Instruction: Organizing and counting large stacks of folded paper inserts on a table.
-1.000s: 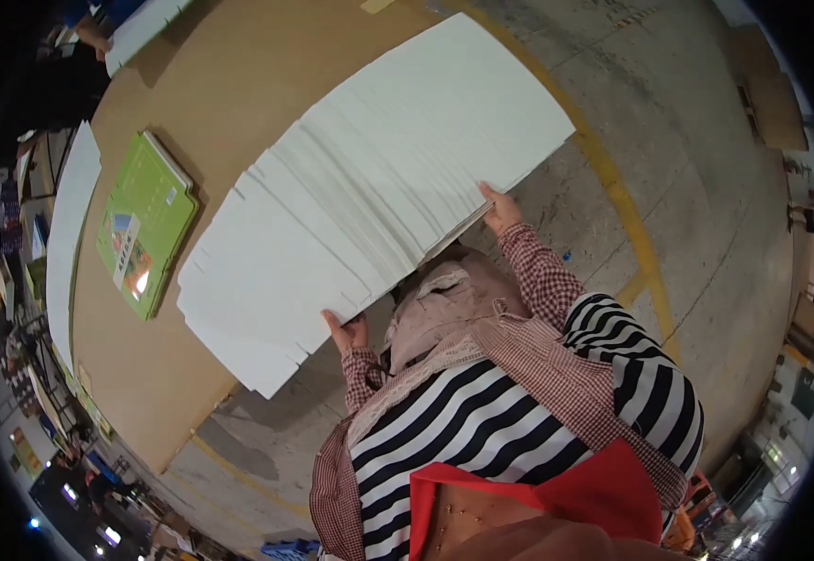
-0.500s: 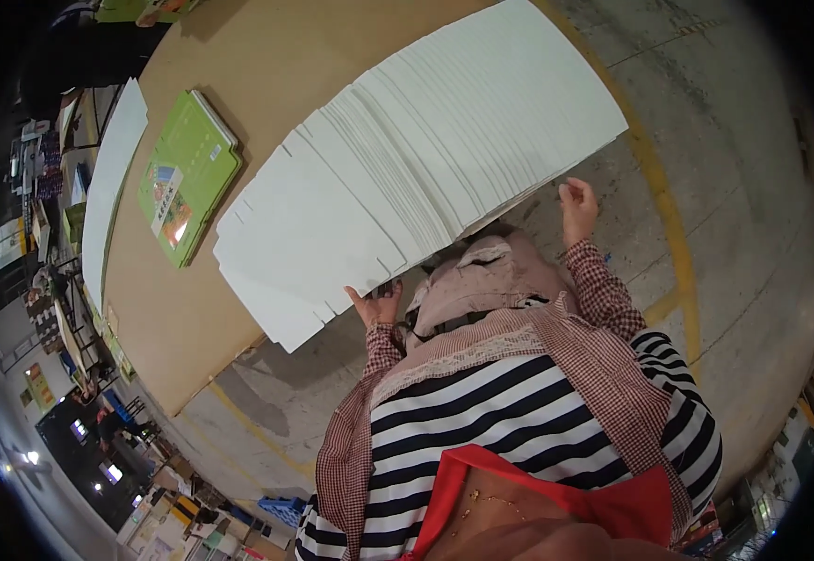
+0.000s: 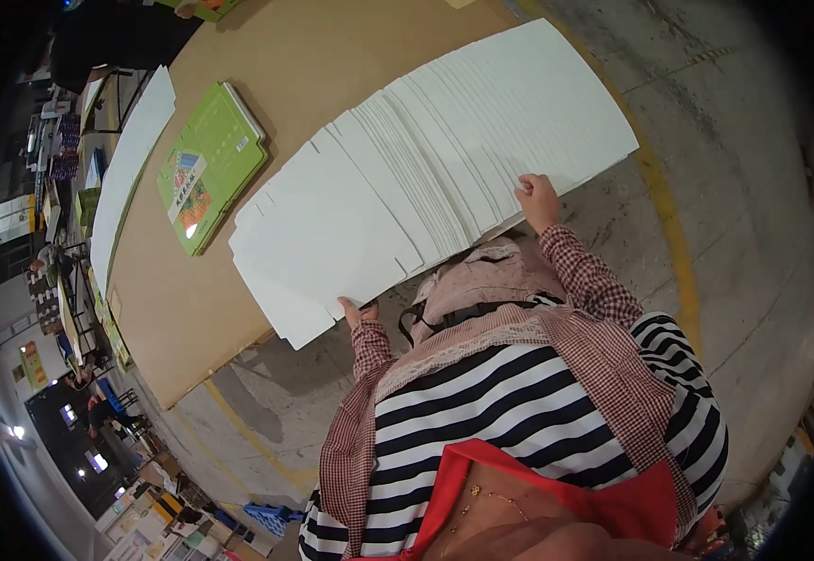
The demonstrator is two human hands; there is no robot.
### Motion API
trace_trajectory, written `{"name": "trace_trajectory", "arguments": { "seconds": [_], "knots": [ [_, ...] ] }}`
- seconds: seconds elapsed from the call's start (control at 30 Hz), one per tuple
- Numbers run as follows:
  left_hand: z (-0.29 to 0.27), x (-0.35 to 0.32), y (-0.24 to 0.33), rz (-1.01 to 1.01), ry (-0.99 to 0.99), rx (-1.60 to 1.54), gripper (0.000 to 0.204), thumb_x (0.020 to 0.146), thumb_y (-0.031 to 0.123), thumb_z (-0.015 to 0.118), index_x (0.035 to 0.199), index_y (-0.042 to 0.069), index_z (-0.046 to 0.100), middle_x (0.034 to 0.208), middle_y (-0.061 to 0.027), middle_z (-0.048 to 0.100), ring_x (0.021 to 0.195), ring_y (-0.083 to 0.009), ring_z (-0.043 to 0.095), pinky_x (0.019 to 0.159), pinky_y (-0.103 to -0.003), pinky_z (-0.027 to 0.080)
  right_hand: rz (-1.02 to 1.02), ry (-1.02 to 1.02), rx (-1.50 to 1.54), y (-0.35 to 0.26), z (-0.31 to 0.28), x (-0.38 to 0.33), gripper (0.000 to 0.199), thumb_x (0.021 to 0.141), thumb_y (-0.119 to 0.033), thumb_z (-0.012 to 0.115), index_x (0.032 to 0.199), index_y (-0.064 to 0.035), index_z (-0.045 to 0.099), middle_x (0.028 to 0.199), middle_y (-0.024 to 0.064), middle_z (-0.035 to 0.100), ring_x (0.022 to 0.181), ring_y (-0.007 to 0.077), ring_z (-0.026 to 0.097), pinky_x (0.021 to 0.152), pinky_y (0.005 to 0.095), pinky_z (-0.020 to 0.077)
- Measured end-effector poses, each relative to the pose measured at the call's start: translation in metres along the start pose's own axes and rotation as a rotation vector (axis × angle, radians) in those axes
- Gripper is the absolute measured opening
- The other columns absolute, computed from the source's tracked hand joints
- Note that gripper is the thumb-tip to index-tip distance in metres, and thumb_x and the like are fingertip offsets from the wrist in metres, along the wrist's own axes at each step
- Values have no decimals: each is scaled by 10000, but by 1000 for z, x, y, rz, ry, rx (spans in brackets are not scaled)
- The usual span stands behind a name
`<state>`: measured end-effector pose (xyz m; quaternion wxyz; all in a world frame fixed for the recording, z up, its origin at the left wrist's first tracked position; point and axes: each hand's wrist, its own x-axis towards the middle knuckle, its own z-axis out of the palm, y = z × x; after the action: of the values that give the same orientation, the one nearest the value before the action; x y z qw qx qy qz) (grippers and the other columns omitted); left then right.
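A row of overlapping white die-cut cardboard sheets [image 3: 332, 220] is fanned across the table, with slots cut along the edges of the sheets at the left end. My left hand [image 3: 358, 311] grips the near edge of the leftmost sheet, thumb on top and the other fingers mostly hidden underneath. Over the near edge of the fanned part is my right hand [image 3: 540, 201], its fingers curled together. Whether anything sits between those fingertips is too small to tell.
A stack of green printed cardboard pieces [image 3: 212, 168] lies left of the sheets on the brown table [image 3: 182, 318]. Farther left is a long white board [image 3: 131, 168]. Another person in dark clothing [image 3: 112, 37] is at the far left. Yellow lines mark the concrete floor [image 3: 753, 243].
My right hand has moved left from beyond the sheets' edge to over them. My left hand has shifted slightly and its thumb now lies on the sheet. The whole view has shifted a little.
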<state>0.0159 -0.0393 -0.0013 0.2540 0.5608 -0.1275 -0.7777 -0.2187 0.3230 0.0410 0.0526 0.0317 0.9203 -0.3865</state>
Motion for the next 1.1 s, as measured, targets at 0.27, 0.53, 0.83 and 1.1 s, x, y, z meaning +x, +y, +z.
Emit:
{"name": "trace_trajectory", "arguments": {
  "seconds": [0.27,0.53,0.83,1.1],
  "knots": [
    [9,-14,4,-30,54,91,528,905,402,398,1286,42,339,1311,-113,378,1162,-290,394,983,-434,348,123,-357,124,1,-6,40,402,837,-333,506,672,34,509,566,154,477,542,235,488,539,382,362],
    [5,-3,0,-30,11,79,503,928,385,339,1268,16,358,1301,-104,397,1095,-261,449,910,-364,416,51,-424,-182,1,3,54,338,831,-282,506,702,28,547,639,165,535,595,285,524,583,396,403],
    [-12,21,4,-66,22,-49,453,907,388,405,1247,89,394,1251,-92,446,1134,-287,425,938,-488,370,-48,-104,-62,-19,-10,42,253,787,-250,581,751,-1,606,733,145,608,681,266,584,612,368,450],
    [-18,23,9,-73,0,-8,465,909,377,405,1239,50,398,1250,-80,456,1037,-272,497,841,-394,463,128,-324,57,-13,16,28,266,751,-276,615,795,-14,609,759,126,618,718,236,592,635,335,461]
  ]
}}
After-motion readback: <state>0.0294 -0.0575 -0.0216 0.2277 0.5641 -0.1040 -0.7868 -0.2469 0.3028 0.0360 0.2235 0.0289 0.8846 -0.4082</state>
